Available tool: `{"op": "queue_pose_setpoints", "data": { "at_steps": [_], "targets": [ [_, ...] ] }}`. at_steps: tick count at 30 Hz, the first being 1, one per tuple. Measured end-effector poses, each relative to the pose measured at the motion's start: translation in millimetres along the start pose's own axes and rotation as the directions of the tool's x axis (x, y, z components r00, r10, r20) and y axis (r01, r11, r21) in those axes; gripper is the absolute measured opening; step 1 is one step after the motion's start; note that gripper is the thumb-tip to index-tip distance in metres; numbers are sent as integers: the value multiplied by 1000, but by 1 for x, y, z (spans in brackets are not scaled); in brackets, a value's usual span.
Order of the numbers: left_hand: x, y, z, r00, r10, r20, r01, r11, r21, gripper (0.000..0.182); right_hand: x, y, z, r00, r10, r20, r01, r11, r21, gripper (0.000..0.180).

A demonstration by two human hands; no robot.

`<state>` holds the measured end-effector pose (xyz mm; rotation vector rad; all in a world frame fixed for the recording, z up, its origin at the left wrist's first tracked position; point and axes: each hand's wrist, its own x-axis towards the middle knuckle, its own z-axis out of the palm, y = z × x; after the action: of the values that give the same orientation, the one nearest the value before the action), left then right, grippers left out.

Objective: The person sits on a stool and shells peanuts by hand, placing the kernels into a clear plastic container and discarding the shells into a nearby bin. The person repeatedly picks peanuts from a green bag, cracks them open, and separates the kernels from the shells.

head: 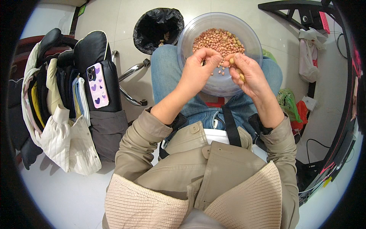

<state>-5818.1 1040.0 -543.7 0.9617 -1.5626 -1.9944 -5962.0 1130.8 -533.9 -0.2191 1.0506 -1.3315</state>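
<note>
A clear plastic bowl rests across my jeans-clad thighs, with a heap of shelled reddish peanuts inside it. Several unshelled peanuts lie at the heap's right side. Over the bowl, my left hand is curled with thumb and forefinger pinched together; small pieces that look like peanut shell show within the curl. My right hand faces it, fingertips nearly touching, and grips unshelled peanuts under its bent fingers. Another unshelled peanut sits by its thumb. What lies between the fingertips is partly hidden.
A black-lined bin with some shells inside stands beside the bowl's left. Further left, a black chair bears piled clothes and a heart-patterned phone. Plastic bags and a black desk leg are at right.
</note>
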Motion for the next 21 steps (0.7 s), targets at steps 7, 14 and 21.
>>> {"op": "queue_pose_setpoints", "data": {
  "at_steps": [7, 14, 21],
  "targets": [
    [-6, 10, 6, 991, 91, 94, -109, 972, 209, 27, -2, 2, 6, 999, -31, -39, 30, 1000, -8, 21],
    [-9, 9, 7, 979, 181, 97, -201, 941, 273, 21, -3, 4, 5, 999, -38, 21, 37, 998, 52, 23],
    [-10, 9, 9, 961, 267, 74, -277, 913, 299, 18, -7, 4, 4, 996, 42, 81, -41, 999, -15, 23]
  ]
}}
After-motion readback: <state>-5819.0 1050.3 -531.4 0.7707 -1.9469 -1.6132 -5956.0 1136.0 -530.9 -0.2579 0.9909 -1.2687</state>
